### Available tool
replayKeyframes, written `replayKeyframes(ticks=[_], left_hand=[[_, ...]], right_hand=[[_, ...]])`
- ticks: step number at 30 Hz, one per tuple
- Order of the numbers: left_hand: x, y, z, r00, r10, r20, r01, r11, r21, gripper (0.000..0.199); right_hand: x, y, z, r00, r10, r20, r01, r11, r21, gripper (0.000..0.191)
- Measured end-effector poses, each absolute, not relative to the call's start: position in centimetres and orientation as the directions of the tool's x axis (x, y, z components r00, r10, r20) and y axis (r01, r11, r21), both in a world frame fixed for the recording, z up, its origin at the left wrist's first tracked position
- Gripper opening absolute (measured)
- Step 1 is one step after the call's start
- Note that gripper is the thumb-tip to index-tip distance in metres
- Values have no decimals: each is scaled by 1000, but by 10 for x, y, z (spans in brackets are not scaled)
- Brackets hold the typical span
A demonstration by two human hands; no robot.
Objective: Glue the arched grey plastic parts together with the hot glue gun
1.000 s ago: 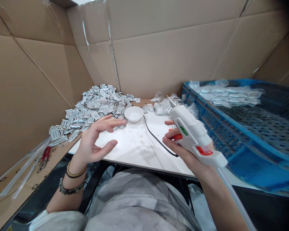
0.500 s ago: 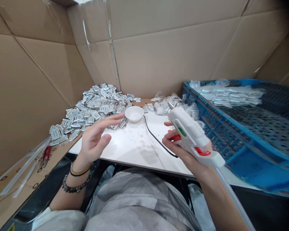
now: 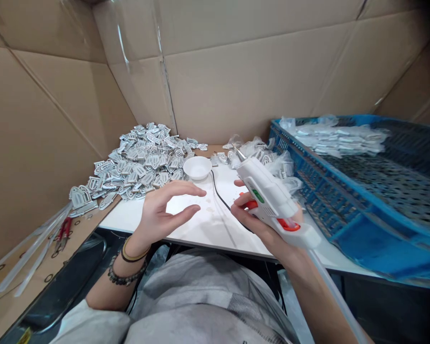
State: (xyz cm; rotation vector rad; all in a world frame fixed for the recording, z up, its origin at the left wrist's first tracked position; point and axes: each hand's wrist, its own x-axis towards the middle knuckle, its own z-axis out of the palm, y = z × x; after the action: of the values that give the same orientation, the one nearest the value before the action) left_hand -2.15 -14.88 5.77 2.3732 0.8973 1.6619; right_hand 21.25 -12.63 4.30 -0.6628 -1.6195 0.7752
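"Left hand, how does it stand?"
"Curved open, thumb apart from the fingers, over the flat white tabletop."
"And the right hand?"
"Wrapped around a white plastic glue gun with an orange-red trigger, its pointed metal nozzle aimed forward."
"What lies around them?"
"Beyond, a round white bowl beside heaped grey-and-white flat pieces; rightward, a blue plastic crate."

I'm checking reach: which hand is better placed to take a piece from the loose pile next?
Probably the left hand: it looks empty, its fingers are apart, and it is nearer the loose pile. The right hand holds the glue gun.
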Motion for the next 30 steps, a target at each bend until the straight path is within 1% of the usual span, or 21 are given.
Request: replayKeyframes(ticks=[3,6,9,12,16,21,23,25,26,30], left_hand=[[-11,-147,56,210,521,827,383,-822,421,23],[4,-145,53,114,529,841,367,-809,460,18],[22,-142,47,-30,535,844,320,-795,516,14],[35,-138,42,-110,542,833,231,-801,552,13],[46,-134,40,-132,572,810,156,-795,587,11],[56,-136,42,-148,611,778,103,-773,626,8],[59,-137,43,-151,628,764,79,-762,642,8],[61,-139,44,-152,646,748,63,-749,660,10],[62,-140,45,-153,654,741,58,-743,667,11],[61,-142,45,-156,661,734,32,-739,673,10]], right_hand=[[211,-127,43,-174,752,636,29,649,-760,5],[209,-128,42,-169,763,624,45,638,-769,6],[203,-132,41,-159,796,584,-27,588,-808,13],[198,-137,41,-162,819,550,-103,540,-835,22],[194,-139,41,-174,832,527,-165,504,-848,28],[190,-137,38,-165,840,518,-215,482,-850,21],[188,-137,37,-151,851,503,-229,465,-855,29],[186,-136,35,-160,861,483,-276,431,-859,40],[185,-137,35,-161,863,478,-301,419,-857,42],[184,-138,36,-120,880,460,-302,409,-861,31]])
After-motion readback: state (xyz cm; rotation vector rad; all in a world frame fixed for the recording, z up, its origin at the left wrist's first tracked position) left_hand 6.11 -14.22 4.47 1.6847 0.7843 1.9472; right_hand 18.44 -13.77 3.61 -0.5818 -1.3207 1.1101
